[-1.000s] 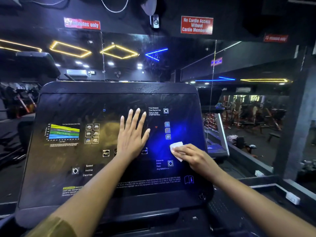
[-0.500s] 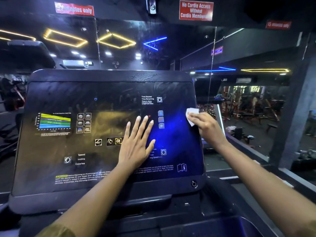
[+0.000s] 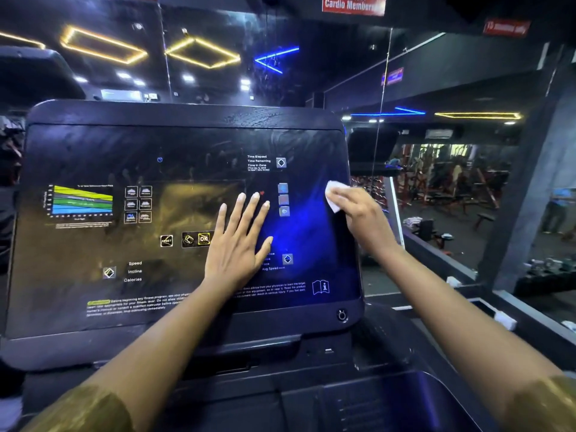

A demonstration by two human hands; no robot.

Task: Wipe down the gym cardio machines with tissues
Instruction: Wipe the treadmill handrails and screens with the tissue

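From the head camera, your left hand (image 3: pixel 240 244) lies flat on the dark console (image 3: pixel 156 145) of the cardio machine. The fingers are straight and spread and hold nothing, with the palm near the middle of the panel, just right of the lit OK button (image 3: pixel 204 239). Your right hand (image 3: pixel 358 213) is at the console's right edge, about halfway up, with its fingers curled over a white tissue (image 3: pixel 335 190) and pressing it against the glossy surface. Only the tissue's upper left corner and a small lower tip show past your fingers; the rest is hidden under the hand.

The panel between your hands glows blue, and the left part carries a coloured chart (image 3: pixel 82 201) and the words Speed, Incline, Calories. Gold sleeves (image 3: pixel 93 410) cover both arms at the bottom of the view. Above the console, a mirrored wall (image 3: pixel 218 73) shows yellow and blue light outlines, and a red sign (image 3: pixel 353 4) is cut off by the top edge.
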